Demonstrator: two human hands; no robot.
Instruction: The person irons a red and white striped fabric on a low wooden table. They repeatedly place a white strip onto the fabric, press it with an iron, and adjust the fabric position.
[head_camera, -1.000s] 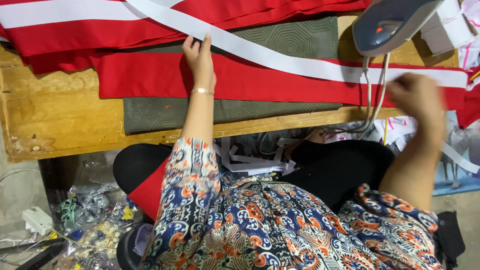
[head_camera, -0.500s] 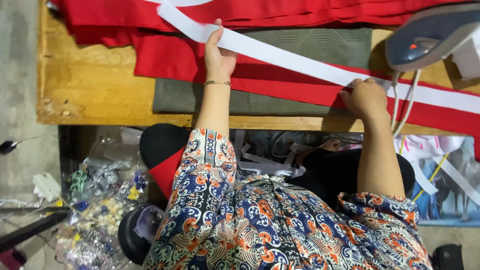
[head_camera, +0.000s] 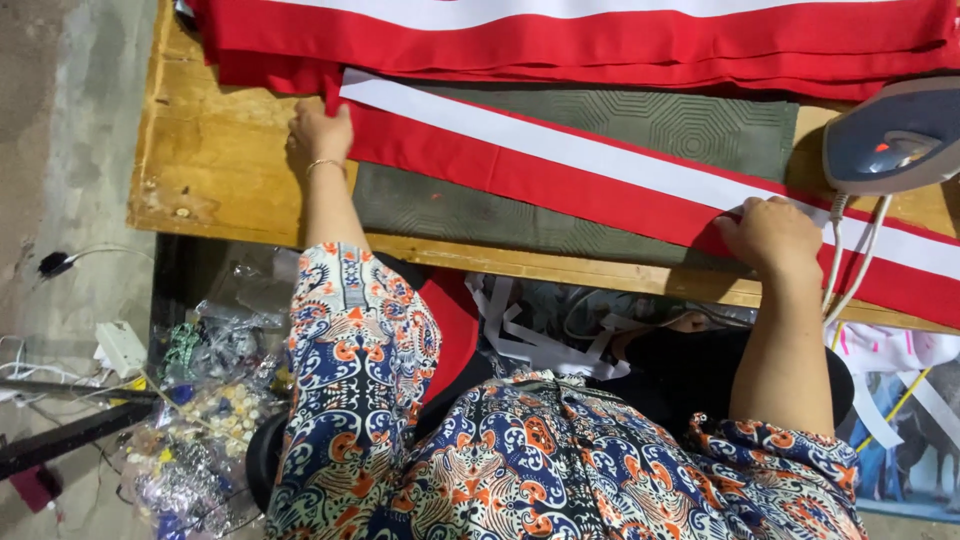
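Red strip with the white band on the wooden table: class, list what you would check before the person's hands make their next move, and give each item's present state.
1. Left hand flat on the end of the red strip: ok.
2. Right hand pressing the strip near the iron: ok.
3. White band lying straight along the strip between the hands: ok.
4. Strip resting on the green mat: ok.
5. Iron clear of both hands: ok, though close to the right one.
6. Iron hot or cold: cannot tell.
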